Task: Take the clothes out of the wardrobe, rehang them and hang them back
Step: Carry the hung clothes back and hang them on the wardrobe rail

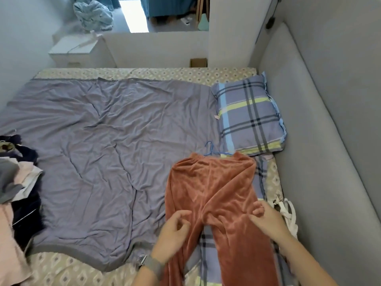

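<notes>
Rust-coloured velvet trousers [214,182] lie spread on the bed at the right, waist away from me. A thin blue hanger [214,151] pokes out at the waistband, its hook pointing up-left. My left hand [173,234] hovers over the trousers' left leg with fingers loosely curled, holding nothing that I can see. My right hand [268,219] rests on the right leg near the crotch, fingers bent against the fabric. A pile of other clothes [16,182], dark, grey and pink, lies at the bed's left edge.
A crumpled purple sheet [103,141] covers most of the bed. A plaid pillow [249,118] sits beyond the trousers. A grey padded headboard [329,141] runs along the right. A white nightstand [80,50] stands past the bed.
</notes>
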The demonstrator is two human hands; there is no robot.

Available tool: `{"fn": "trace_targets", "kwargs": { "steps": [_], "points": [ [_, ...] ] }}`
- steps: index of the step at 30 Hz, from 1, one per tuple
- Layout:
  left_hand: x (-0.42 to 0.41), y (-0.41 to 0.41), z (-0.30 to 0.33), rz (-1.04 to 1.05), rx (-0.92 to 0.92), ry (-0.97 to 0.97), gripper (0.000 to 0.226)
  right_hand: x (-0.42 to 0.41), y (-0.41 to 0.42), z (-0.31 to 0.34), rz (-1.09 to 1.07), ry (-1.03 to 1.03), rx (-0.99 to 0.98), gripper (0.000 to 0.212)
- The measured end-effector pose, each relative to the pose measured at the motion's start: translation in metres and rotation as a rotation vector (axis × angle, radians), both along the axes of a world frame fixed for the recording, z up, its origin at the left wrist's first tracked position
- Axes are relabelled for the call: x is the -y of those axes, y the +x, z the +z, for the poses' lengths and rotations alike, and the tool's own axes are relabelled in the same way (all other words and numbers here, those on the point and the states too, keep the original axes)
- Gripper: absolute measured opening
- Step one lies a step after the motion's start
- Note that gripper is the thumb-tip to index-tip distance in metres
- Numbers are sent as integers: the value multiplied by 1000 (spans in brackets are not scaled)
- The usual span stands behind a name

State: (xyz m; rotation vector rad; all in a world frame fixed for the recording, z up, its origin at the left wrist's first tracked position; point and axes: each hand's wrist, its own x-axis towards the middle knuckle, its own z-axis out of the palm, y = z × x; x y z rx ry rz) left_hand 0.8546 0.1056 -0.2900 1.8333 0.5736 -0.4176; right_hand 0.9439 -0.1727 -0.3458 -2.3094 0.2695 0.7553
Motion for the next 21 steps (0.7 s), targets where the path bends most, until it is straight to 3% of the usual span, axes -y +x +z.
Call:
{"fn": "trace_targets", "kwargs": {
  "steps": [3, 5, 14, 18, 21],
  "points": [
    [17, 46, -13, 71, 52, 104, 27, 8, 43, -45, 353, -121, -78, 37],
    [15, 75, -23, 91, 53, 158, 29, 10, 71, -71, 480, -235, -126, 57],
    [-30, 139, -71, 198, -10, 218, 26, -13, 217, -131, 19, -217, -21, 81],
    [-33, 131, -90, 259, -38, 173, 21, -19, 248, -143, -159, -166, 242, 100],
    [-36, 118, -102, 282, -22, 147, 22, -25, 265, -159, -92, -231, 370, 95]
  ]
}}
